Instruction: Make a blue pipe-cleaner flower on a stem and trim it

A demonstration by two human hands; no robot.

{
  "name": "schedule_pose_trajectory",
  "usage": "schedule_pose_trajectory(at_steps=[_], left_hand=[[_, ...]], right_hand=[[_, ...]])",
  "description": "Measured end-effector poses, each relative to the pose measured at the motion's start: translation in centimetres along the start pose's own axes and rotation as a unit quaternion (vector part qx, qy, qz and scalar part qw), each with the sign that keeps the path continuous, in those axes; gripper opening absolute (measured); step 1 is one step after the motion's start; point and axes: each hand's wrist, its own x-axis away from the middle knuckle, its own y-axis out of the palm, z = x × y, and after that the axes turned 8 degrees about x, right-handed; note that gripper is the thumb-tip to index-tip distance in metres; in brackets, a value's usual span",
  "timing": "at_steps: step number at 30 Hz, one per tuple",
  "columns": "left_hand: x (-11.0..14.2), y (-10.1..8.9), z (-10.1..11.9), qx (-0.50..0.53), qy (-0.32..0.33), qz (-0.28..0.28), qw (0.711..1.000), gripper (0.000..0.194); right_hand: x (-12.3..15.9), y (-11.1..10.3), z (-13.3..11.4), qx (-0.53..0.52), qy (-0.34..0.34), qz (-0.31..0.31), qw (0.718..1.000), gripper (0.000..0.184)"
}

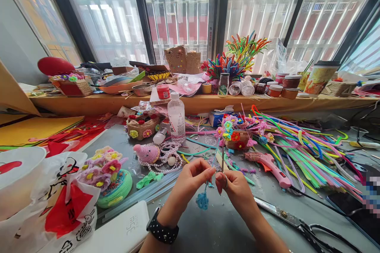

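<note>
Pinched between the thumb and finger of my left hand (192, 178) is a light blue pipe cleaner (213, 159). Its upper end points up, and a fluffy blue pipe-cleaner flower (202, 201) hangs at its lower end, below the fingers. My right hand (236, 187) is closed on slim metal scissors (222, 160), blades upward and close to the stem; the fingers hide most of the handles. Both hands are near each other above the grey table (190, 229). Just beyond them stands a woven basket (237, 140) with colourful pipe-cleaner flowers.
On the right lie a pink glue gun (274, 168), large scissors (285, 215) and many loose pipe cleaners (314, 162). To the left are a crocheted flower pot (118, 189), a white power bank (124, 229) and a plastic bag (59, 205). A bottle (176, 118) stands behind bead strings (175, 154).
</note>
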Motion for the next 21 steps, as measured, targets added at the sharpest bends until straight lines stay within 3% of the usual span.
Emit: schedule_pose_trajectory(at_steps=[8, 21], left_hand=[[0.16, 0.25, -0.22, 0.061, -0.005, -0.029, 0.998, 0.026], [0.09, 0.08, -0.33, 0.073, -0.021, -0.061, 0.995, 0.026]], right_hand=[[0.12, 0.17, -0.5, -0.027, -0.043, -0.081, 0.995, 0.067], [0.05, 0.16, -0.35, 0.0, -0.034, -0.058, 0.998, 0.065]])
